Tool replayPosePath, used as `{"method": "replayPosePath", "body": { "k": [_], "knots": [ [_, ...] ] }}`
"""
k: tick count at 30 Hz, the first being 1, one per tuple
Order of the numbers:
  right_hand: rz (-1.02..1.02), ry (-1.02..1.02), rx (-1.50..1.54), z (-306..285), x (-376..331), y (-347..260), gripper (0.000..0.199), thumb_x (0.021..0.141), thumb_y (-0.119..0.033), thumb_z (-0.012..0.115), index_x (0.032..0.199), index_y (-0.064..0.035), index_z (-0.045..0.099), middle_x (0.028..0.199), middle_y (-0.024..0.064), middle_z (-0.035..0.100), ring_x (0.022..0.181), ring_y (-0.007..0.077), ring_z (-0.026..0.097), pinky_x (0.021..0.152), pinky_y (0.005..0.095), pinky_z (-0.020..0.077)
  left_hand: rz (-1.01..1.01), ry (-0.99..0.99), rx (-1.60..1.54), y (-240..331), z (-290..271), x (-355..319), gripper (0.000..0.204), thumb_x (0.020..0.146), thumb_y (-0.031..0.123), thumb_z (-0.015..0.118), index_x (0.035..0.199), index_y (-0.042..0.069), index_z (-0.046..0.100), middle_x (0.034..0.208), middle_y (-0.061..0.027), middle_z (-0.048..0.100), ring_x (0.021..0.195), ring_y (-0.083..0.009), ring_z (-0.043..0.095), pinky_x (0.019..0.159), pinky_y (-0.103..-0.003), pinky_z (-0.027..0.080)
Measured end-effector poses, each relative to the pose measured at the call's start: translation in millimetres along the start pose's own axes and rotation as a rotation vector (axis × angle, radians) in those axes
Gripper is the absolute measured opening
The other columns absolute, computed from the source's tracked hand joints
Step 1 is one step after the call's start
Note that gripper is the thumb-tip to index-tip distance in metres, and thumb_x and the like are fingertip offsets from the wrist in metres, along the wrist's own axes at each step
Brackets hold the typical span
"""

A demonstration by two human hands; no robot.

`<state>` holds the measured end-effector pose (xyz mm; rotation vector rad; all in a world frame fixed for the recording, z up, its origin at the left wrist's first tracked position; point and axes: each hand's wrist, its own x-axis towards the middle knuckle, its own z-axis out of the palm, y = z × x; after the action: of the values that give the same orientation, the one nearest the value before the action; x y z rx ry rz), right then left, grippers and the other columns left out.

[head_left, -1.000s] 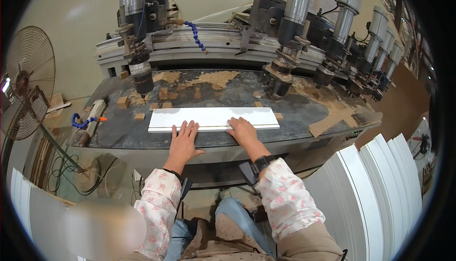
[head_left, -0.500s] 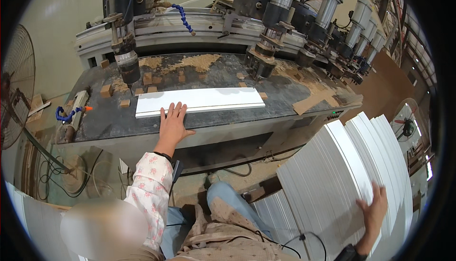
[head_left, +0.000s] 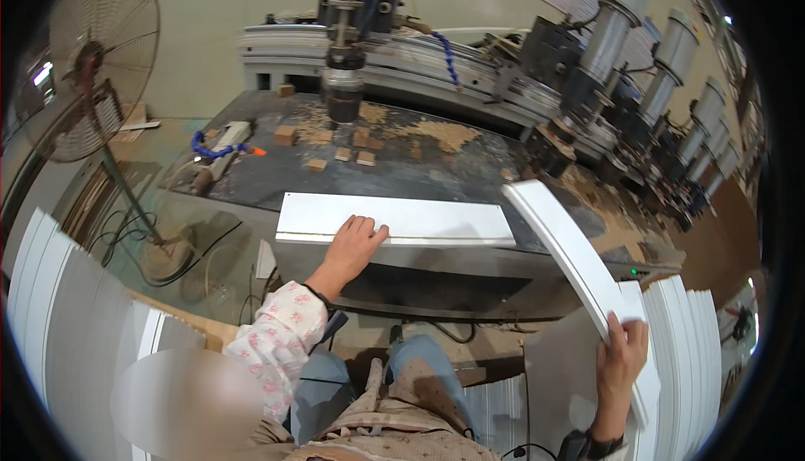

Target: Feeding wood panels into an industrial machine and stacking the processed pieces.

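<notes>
Facing the dark machine table (head_left: pixel 436 167) strewn with sawdust and small wood blocks (head_left: pixel 287 135), I press my left hand (head_left: pixel 352 247) flat, fingers spread, on the white panel (head_left: pixel 394 219) at its near edge, while my right hand (head_left: pixel 622 360) grips a second white board (head_left: pixel 579 268) tilted up beside the stack of white boards (head_left: pixel 688 335).

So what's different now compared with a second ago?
The right hand left the white panel on the machine table, reached to the stack of white panels on the person's right, took hold of a second white panel and lifted it toward the table. The left hand stayed flat on the first panel, which has not shifted. The wood blocks and fan are unchanged.
</notes>
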<state>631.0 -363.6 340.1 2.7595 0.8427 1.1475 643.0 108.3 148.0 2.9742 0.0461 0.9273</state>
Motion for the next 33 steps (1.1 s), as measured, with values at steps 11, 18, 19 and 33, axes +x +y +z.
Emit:
{"method": "replayPosePath", "body": {
  "k": [11, 18, 19, 33],
  "knots": [
    [-0.407, 0.043, 0.612, 260, 138, -111, 0.021, 0.083, -0.006, 0.06, 0.104, -0.0092, 0.063, 0.097, 0.0122, 0.068, 0.088, 0.0321, 0.065, 0.074, 0.0419, 0.0528, -0.135, -0.095, 0.391, -21, -228, -185, 0.037, 0.079, 0.011, 0.058, 0.116, 0.011, 0.062, 0.119, -0.0069, 0.062, 0.113, -0.0265, 0.059, 0.096, -0.044, 0.048],
    [-0.444, -0.168, 0.773, 348, 165, -127, 0.035, 0.084, -0.016, 0.068, 0.118, -0.0139, 0.065, 0.127, 0.01, 0.061, 0.121, 0.0351, 0.053, 0.1, 0.0425, 0.0451, -0.534, -0.033, 0.705, 48, -322, -340, 0.027, 0.082, 0.007, 0.06, 0.109, 0.008, 0.065, 0.111, -0.0086, 0.068, 0.103, -0.029, 0.065, 0.088, -0.044, 0.053],
    [-0.41, -0.19, 0.764, 357, 172, -132, 0.034, 0.086, -0.017, 0.067, 0.119, -0.014, 0.065, 0.129, 0.0101, 0.061, 0.122, 0.0354, 0.053, 0.102, 0.0422, 0.0438, -0.625, -0.022, 0.766, 58, -328, -361, 0.026, 0.083, 0.005, 0.06, 0.108, 0.008, 0.065, 0.11, -0.009, 0.068, 0.102, -0.0294, 0.066, 0.088, -0.044, 0.054],
    [-0.337, -0.307, 0.674, 368, 188, -165, 0.036, 0.09, -0.016, 0.063, 0.125, -0.0081, 0.062, 0.133, 0.0158, 0.058, 0.127, 0.037, 0.05, 0.105, 0.041, 0.0401, -1.137, -0.181, 0.861, 84, -332, -493, 0.048, 0.084, 0.012, 0.066, 0.131, 0.012, 0.055, 0.128, -0.011, 0.058, 0.118, -0.0332, 0.055, 0.094, -0.046, 0.047]
  ]
}}
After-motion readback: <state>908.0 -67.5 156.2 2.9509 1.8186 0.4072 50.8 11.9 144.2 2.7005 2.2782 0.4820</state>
